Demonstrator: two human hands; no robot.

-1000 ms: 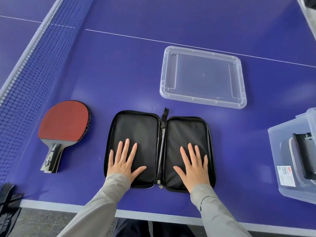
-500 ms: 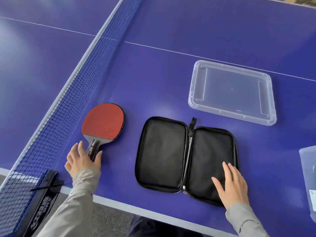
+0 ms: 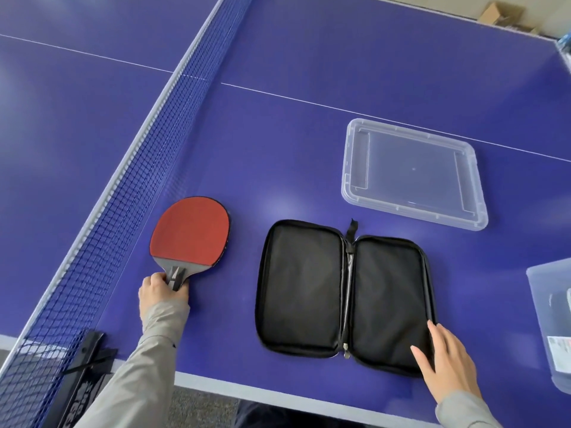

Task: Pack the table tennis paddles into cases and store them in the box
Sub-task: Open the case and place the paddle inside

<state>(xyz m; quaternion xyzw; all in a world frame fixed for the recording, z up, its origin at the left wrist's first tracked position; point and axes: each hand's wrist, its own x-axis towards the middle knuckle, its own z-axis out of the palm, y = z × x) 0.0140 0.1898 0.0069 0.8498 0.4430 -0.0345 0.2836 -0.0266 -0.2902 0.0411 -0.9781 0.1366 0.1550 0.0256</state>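
A red-faced table tennis paddle (image 3: 191, 231) lies flat on the blue table near the net. My left hand (image 3: 162, 290) grips its dark handle from below. A black zip case (image 3: 343, 296) lies opened flat to the right of the paddle, with both halves empty. My right hand (image 3: 445, 364) rests flat with straight fingers on the case's near right corner. A clear plastic box (image 3: 553, 319) shows at the right edge, with something dark inside it.
The clear box lid (image 3: 412, 173) lies behind the case. The blue net (image 3: 117, 211) runs along the left, and its black clamp post (image 3: 85, 362) sits at the near table edge. The table's near edge (image 3: 278, 392) is just below the case.
My left hand left the case, moved left to the paddle and closed round its handle. My right hand slid to the case's right corner. The view swung left.
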